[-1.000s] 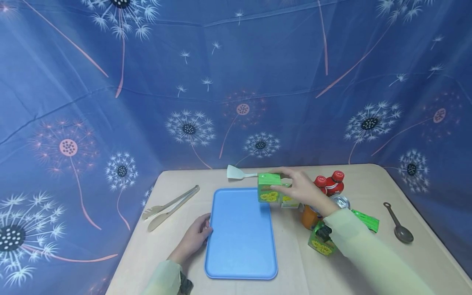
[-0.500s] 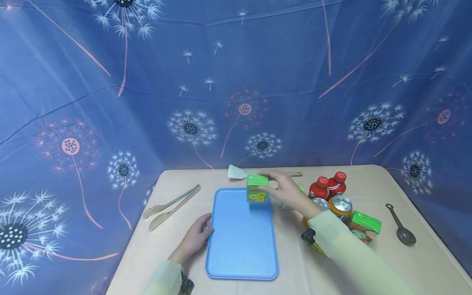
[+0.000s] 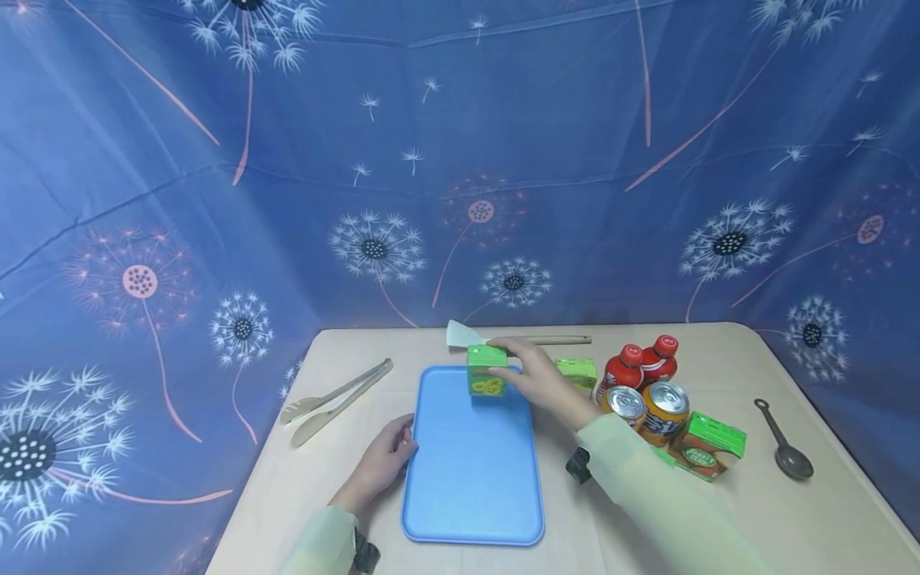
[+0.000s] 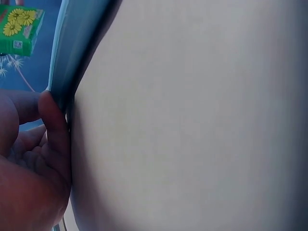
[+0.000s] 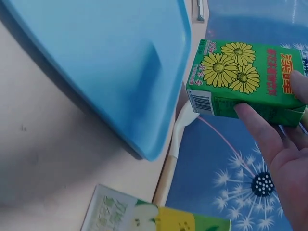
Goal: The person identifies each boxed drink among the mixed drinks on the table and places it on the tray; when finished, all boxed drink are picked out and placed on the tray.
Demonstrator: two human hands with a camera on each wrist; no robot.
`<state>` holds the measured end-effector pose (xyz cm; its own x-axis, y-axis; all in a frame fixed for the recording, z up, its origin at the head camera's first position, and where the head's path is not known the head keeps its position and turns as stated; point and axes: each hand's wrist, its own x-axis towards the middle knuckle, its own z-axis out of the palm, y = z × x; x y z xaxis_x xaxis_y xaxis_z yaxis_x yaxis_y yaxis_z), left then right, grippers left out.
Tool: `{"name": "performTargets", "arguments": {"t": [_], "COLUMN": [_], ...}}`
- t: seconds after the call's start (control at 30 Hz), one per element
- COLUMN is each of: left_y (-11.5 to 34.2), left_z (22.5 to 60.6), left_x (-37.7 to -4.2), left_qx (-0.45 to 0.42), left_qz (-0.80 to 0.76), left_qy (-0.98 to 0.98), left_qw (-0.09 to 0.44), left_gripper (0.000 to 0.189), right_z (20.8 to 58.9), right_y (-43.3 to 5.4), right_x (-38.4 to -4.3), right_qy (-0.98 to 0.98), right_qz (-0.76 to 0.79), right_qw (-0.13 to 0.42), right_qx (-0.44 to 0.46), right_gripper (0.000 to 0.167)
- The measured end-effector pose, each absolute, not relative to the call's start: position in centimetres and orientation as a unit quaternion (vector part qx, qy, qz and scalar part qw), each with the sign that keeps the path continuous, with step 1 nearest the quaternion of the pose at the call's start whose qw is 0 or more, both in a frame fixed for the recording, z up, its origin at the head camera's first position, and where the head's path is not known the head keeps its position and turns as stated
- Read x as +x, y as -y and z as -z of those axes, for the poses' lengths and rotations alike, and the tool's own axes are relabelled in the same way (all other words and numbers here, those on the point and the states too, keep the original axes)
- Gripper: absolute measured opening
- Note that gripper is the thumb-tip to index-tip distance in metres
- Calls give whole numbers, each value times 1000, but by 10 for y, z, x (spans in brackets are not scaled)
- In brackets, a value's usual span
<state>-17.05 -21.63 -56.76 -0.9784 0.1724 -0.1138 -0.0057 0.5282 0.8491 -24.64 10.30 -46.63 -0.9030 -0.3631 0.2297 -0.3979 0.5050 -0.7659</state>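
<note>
My right hand [image 3: 539, 382] grips a green drink carton [image 3: 486, 383] with yellow flowers, holding it upright over the far end of the blue tray [image 3: 470, 479]. In the right wrist view, thumb and fingers are on opposite sides of the carton [image 5: 226, 72], and its shadow falls on the tray [image 5: 110, 48] below. My left hand [image 3: 382, 461] is at the tray's left edge. The left wrist view shows its thumb and a finger pinching the tray's rim [image 4: 79, 38]; part of the hand is out of frame.
Right of the tray stand another carton [image 3: 577, 374], two red-capped bottles [image 3: 624, 370], two orange cans [image 3: 664, 407] and a green-topped carton [image 3: 707, 447]. A spatula [image 3: 553, 340] lies behind, tongs [image 3: 338, 403] left, a dark spoon [image 3: 787, 455] far right.
My right hand has carried the carton leftward from the tray's far right corner to over its far end. My left hand has stayed at the tray's edge.
</note>
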Motion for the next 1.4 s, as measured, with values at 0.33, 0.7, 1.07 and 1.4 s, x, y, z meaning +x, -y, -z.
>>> {"name": "performTargets", "arguments": {"t": [0.33,0.7,1.07,1.4], "left_y": [217,218,216,217], "left_z": [568,568,567,569], "left_x": [-170,-172,-172,-172], "left_qx": [62,61,48,54], "left_qz": [-487,-485,-491,-488], "left_qy": [-865,-866,-863,-866], "left_qw": [98,103,110,100], "left_gripper": [52,52,53,52], "right_z": [478,496,504,510], "right_y": [-87,-67,-56,-49], "right_x": [-253,-262,-271,-273], "right_qy": [860,854,858,851], "right_qz": [-457,-476,-476,-485], "right_qw": [4,-5,-10,-13], "right_qx": [227,209,193,200], "right_gripper": [51,47,47,46]}}
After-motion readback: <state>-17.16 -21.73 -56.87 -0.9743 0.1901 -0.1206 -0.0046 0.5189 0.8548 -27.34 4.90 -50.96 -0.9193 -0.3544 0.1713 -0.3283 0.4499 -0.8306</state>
